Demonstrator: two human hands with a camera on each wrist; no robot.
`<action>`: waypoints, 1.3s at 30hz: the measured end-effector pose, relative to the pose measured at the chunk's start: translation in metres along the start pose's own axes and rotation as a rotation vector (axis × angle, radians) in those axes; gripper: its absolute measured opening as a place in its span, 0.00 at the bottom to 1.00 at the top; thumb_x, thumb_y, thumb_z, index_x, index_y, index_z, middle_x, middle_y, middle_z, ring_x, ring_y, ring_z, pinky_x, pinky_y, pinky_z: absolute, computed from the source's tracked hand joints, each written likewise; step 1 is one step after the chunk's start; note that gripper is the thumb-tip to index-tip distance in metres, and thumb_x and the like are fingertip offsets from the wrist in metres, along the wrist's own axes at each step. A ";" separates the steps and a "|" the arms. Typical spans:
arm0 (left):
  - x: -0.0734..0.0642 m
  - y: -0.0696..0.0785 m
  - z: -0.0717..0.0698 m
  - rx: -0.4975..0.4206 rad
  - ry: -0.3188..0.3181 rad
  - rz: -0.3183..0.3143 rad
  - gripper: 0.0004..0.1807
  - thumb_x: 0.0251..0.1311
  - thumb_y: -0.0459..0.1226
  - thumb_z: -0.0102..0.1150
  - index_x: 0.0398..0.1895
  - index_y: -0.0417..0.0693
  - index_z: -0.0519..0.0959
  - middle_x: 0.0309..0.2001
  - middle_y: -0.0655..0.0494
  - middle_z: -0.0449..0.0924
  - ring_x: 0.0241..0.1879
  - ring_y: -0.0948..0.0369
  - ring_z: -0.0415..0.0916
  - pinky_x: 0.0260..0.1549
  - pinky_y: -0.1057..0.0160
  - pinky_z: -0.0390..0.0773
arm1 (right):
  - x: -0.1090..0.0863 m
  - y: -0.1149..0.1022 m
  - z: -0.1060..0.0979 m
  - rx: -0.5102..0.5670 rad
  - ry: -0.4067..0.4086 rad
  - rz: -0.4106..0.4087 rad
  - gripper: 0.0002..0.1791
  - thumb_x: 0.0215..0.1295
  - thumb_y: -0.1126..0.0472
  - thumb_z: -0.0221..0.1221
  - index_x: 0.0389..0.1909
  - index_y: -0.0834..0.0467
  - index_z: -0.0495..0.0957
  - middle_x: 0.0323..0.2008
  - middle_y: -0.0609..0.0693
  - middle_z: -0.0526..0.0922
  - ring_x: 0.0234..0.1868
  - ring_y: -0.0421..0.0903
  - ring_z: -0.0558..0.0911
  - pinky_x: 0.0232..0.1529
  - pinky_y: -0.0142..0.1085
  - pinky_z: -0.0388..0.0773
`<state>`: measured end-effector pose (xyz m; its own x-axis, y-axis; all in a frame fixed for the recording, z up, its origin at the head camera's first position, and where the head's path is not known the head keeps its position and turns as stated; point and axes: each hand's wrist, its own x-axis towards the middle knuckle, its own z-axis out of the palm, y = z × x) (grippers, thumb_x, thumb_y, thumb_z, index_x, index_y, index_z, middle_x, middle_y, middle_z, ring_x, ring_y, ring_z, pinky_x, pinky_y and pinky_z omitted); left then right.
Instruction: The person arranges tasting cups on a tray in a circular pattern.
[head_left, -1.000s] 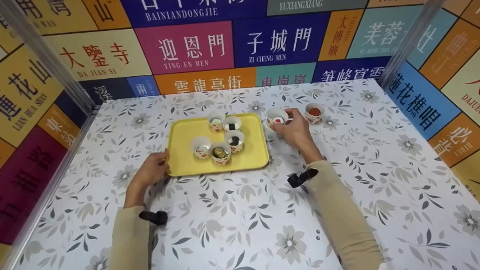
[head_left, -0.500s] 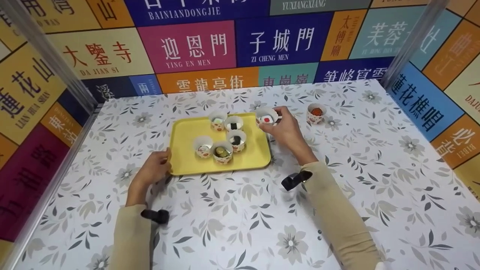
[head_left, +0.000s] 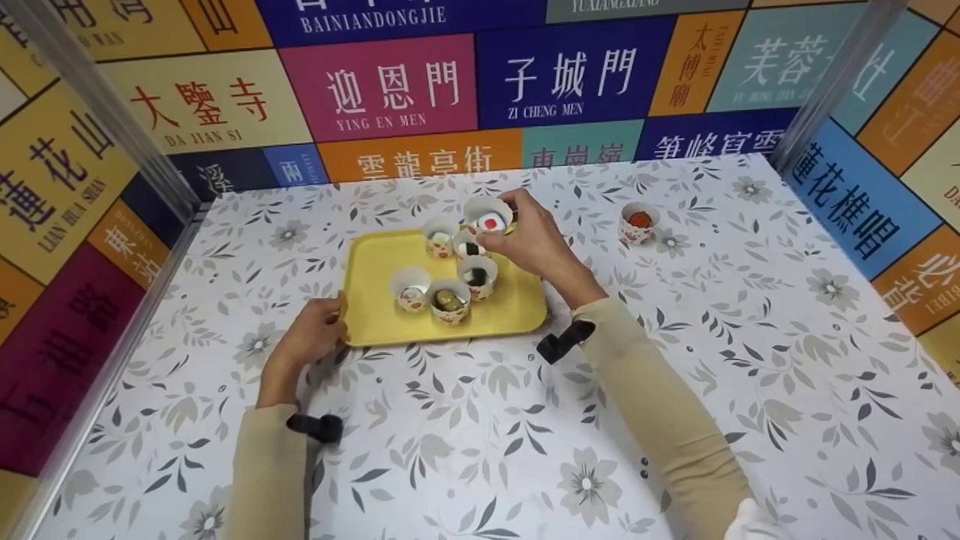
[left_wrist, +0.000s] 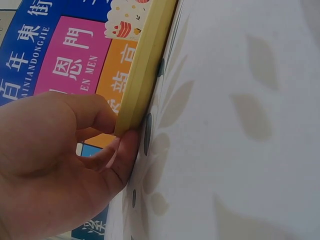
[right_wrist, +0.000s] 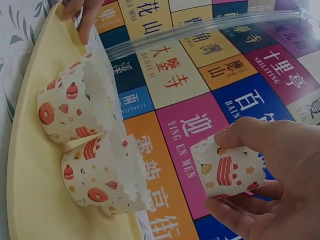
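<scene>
My left hand (head_left: pixel 309 331) grips the left rim of a yellow tray (head_left: pixel 369 255); in the left wrist view, the thumb and fingers (left_wrist: pixel 95 112) pinch its edge. Several patterned paper baking cups stand grouped on the tray. One, a cup with a dark-green-brown piece (head_left: pixel 450 301), is nearest; behind it is a cup with a black piece (head_left: pixel 478 277). Above the tray's far right part, my right hand (head_left: pixel 538 238) holds another paper cup (right_wrist: pixel 227 167) between thumb and fingers. This cup contains a white piece with a red centre (head_left: pixel 491 222) and partly hides a cup behind the others.
A paper cup with an orange-red filling (head_left: pixel 638 223) stands on the table right of the tray. The table (head_left: pixel 465 435) has a floral cover. Panels with large lettering (head_left: pixel 382 90) rise behind and at both sides, with clear strips at the corners.
My right hand has carried its cup leftward, from beside the tray's right edge to over the tray. The left hand stays on the rim, and the other cups have not moved.
</scene>
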<state>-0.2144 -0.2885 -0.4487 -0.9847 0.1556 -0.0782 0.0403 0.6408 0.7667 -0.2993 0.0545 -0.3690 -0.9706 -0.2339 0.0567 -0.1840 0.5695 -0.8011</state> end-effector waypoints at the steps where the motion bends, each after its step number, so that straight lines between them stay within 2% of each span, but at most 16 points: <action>1: 0.000 0.000 0.000 0.001 -0.001 -0.008 0.25 0.69 0.25 0.41 0.69 0.32 0.67 0.44 0.31 0.79 0.20 0.63 0.68 0.19 0.66 0.69 | 0.001 -0.004 0.003 -0.011 -0.001 -0.017 0.39 0.60 0.49 0.68 0.68 0.55 0.63 0.66 0.54 0.71 0.59 0.50 0.74 0.60 0.45 0.73; 6: 0.001 -0.001 0.002 0.019 0.001 -0.034 0.22 0.70 0.26 0.41 0.66 0.33 0.71 0.45 0.33 0.79 0.22 0.62 0.70 0.21 0.67 0.70 | 0.004 -0.018 0.016 -0.055 -0.036 -0.097 0.40 0.61 0.50 0.67 0.71 0.53 0.61 0.70 0.54 0.68 0.60 0.50 0.74 0.60 0.44 0.74; 9: 0.003 0.000 0.003 0.043 0.007 -0.038 0.24 0.68 0.25 0.42 0.66 0.32 0.70 0.51 0.32 0.77 0.23 0.62 0.70 0.22 0.67 0.70 | 0.006 -0.025 0.020 -0.071 -0.072 -0.118 0.41 0.62 0.50 0.67 0.73 0.50 0.60 0.72 0.52 0.66 0.64 0.50 0.73 0.61 0.45 0.74; 15: 0.006 0.000 0.003 0.025 0.017 -0.026 0.18 0.67 0.25 0.42 0.56 0.32 0.76 0.48 0.33 0.79 0.27 0.61 0.74 0.24 0.68 0.72 | 0.013 -0.040 0.029 -0.091 -0.135 -0.147 0.40 0.64 0.51 0.65 0.75 0.48 0.60 0.75 0.51 0.62 0.69 0.50 0.69 0.66 0.45 0.71; 16: 0.006 0.000 0.003 0.022 0.016 -0.027 0.16 0.68 0.25 0.42 0.54 0.31 0.76 0.47 0.33 0.79 0.27 0.61 0.74 0.24 0.68 0.72 | 0.014 -0.043 0.030 -0.095 -0.141 -0.156 0.39 0.63 0.52 0.65 0.74 0.49 0.61 0.75 0.52 0.63 0.67 0.49 0.70 0.66 0.45 0.71; 19: 0.004 -0.002 0.003 0.026 0.025 -0.047 0.22 0.66 0.25 0.43 0.62 0.32 0.74 0.53 0.32 0.78 0.32 0.59 0.77 0.26 0.68 0.73 | 0.019 -0.049 0.035 -0.094 -0.172 -0.157 0.37 0.62 0.54 0.65 0.72 0.51 0.63 0.72 0.52 0.66 0.58 0.47 0.76 0.62 0.43 0.74; 20: 0.004 -0.002 0.003 0.030 0.025 -0.047 0.21 0.66 0.25 0.43 0.61 0.32 0.74 0.53 0.32 0.78 0.32 0.59 0.77 0.26 0.69 0.73 | 0.020 -0.050 0.037 -0.091 -0.186 -0.149 0.37 0.62 0.54 0.65 0.72 0.52 0.63 0.71 0.52 0.67 0.55 0.46 0.78 0.60 0.42 0.75; 22: 0.003 -0.002 0.002 0.030 0.020 -0.046 0.20 0.67 0.25 0.43 0.60 0.32 0.74 0.51 0.31 0.77 0.31 0.59 0.76 0.25 0.69 0.73 | 0.024 -0.052 0.041 -0.082 -0.209 -0.126 0.37 0.63 0.54 0.64 0.72 0.53 0.63 0.70 0.52 0.68 0.47 0.45 0.81 0.55 0.41 0.77; 24: 0.002 -0.002 0.002 -0.002 0.015 -0.032 0.21 0.67 0.24 0.42 0.61 0.31 0.74 0.50 0.31 0.77 0.27 0.61 0.74 0.23 0.69 0.71 | 0.028 -0.054 0.045 -0.078 -0.230 -0.103 0.37 0.63 0.54 0.64 0.72 0.53 0.62 0.71 0.52 0.67 0.44 0.45 0.82 0.52 0.40 0.78; 27: 0.002 -0.002 0.001 -0.056 0.001 -0.005 0.15 0.68 0.24 0.41 0.52 0.29 0.76 0.41 0.31 0.78 0.20 0.63 0.67 0.20 0.68 0.68 | 0.034 -0.054 0.055 -0.087 -0.222 -0.088 0.37 0.64 0.53 0.64 0.72 0.53 0.62 0.71 0.52 0.67 0.53 0.46 0.78 0.54 0.42 0.76; 31: 0.001 -0.002 0.000 -0.076 0.000 0.002 0.14 0.68 0.23 0.41 0.50 0.28 0.75 0.38 0.33 0.78 0.20 0.64 0.67 0.20 0.68 0.68 | 0.040 -0.048 0.072 -0.085 -0.192 -0.066 0.37 0.64 0.52 0.63 0.72 0.54 0.62 0.70 0.51 0.66 0.65 0.46 0.70 0.63 0.42 0.72; 39: 0.003 0.000 0.000 -0.040 -0.002 -0.032 0.20 0.67 0.24 0.42 0.60 0.31 0.74 0.42 0.32 0.79 0.19 0.65 0.68 0.20 0.67 0.70 | 0.048 -0.040 0.096 -0.047 -0.160 -0.020 0.36 0.67 0.51 0.61 0.72 0.54 0.60 0.69 0.51 0.66 0.64 0.46 0.71 0.64 0.41 0.72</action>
<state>-0.2169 -0.2881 -0.4488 -0.9851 0.1372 -0.1040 0.0023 0.6146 0.7888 -0.3240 -0.0550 -0.3915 -0.9304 -0.3657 -0.0258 -0.2139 0.5987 -0.7719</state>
